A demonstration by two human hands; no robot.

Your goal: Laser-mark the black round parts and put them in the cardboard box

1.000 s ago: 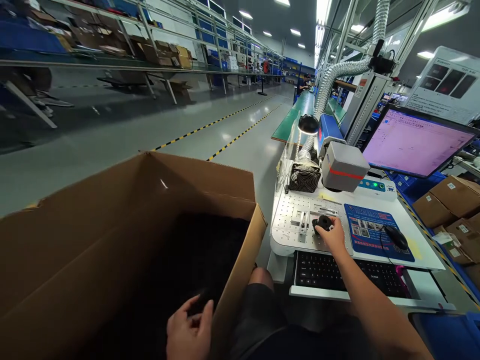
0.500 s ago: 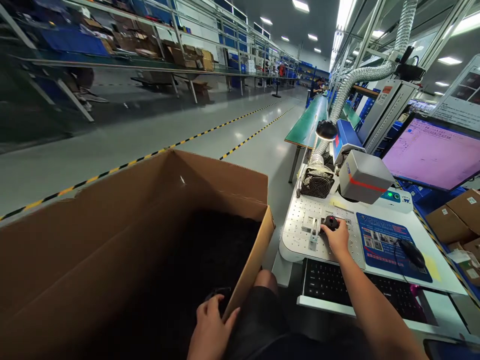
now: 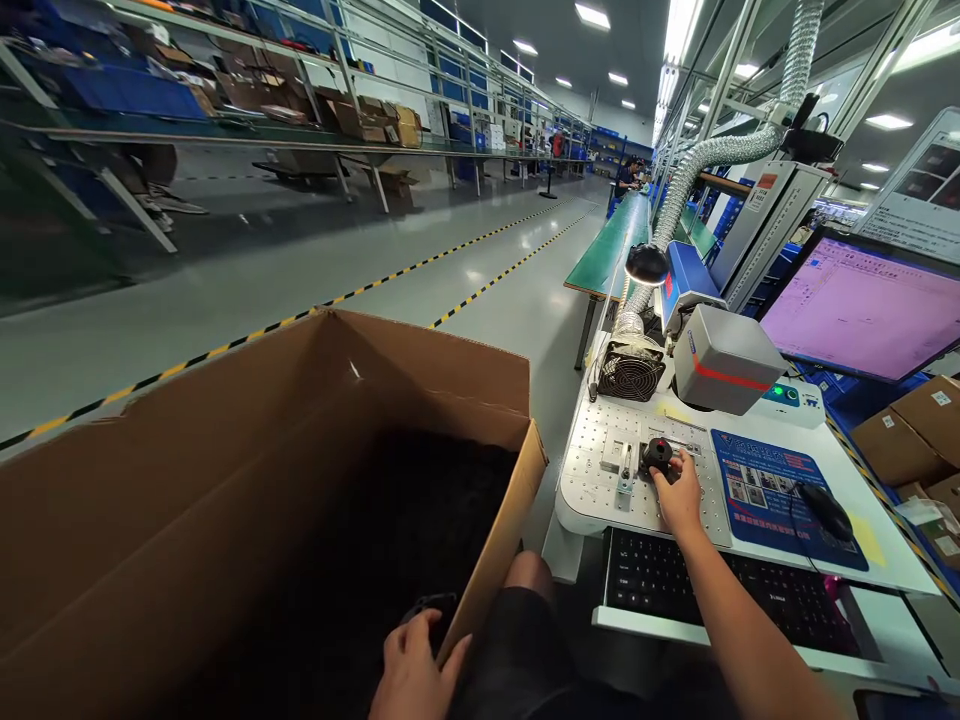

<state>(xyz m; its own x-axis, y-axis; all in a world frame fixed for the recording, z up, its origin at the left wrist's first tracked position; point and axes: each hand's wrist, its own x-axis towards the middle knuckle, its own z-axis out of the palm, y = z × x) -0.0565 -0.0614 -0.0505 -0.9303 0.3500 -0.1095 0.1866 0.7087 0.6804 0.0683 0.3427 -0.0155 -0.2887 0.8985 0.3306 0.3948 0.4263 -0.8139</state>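
Observation:
My right hand (image 3: 679,494) reaches onto the white perforated work plate (image 3: 600,470) of a marking machine, its fingers closed on a small round black part (image 3: 658,453) that sits by a metal stop (image 3: 625,467). The grey marking head (image 3: 724,360) hangs just above and behind it. My left hand (image 3: 414,672) is low at the near edge of a big open cardboard box (image 3: 247,470) filled with dark parts. Its fingers curl around a small black part (image 3: 429,606) at the box's rim.
A black keyboard (image 3: 720,590) lies on a pull-out tray under the plate. A mouse (image 3: 825,510) rests on a blue pad (image 3: 780,490). A monitor (image 3: 870,310) stands at right, with small cartons (image 3: 911,420) behind. A fan (image 3: 631,372) and exhaust hose (image 3: 705,160) stand behind the plate. A distant person (image 3: 626,178) works at a green bench.
My left hand rose from inside the box to its near rim with a black part. My right hand stayed on the round part at the plate. The camera view shifted slightly.

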